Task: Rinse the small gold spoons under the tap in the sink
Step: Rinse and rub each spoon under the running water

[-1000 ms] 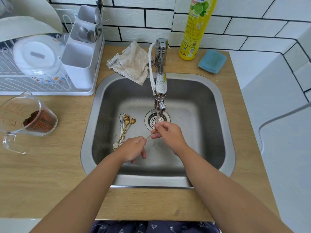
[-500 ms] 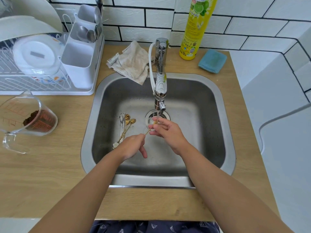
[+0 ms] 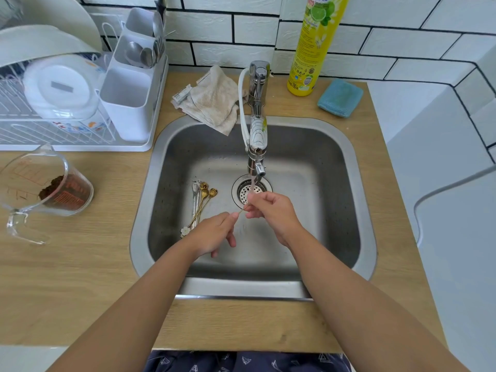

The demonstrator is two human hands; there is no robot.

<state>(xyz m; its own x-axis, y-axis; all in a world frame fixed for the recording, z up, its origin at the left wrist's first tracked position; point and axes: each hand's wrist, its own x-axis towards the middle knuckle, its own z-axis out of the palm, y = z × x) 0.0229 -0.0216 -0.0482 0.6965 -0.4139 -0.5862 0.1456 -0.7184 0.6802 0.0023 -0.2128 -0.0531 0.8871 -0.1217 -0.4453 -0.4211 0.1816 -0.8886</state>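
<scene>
Water runs from the tap [image 3: 257,146] into the steel sink [image 3: 335,205], over the drain [image 3: 248,193]. My left hand [image 3: 214,232] pinches the handle end of a thin gold spoon [image 3: 241,211]. My right hand [image 3: 271,213] closes its fingers over the spoon's bowl end, right under the stream. The bowl itself is hidden by those fingers. Several more small gold and silver spoons [image 3: 200,202] lie together on the sink floor, left of the drain.
A white dish rack [image 3: 80,103] with a cutlery holder stands at the back left. A glass measuring jug [image 3: 45,189] with brown powder lies on the wooden counter. A beige cloth [image 3: 212,100], a yellow soap bottle [image 3: 314,44] and a blue sponge [image 3: 340,98] sit behind the sink.
Both hands with the spoon shifted slightly up toward the stream and back, the right fingers working along the spoon's bowl end. The loose spoons stayed put.
</scene>
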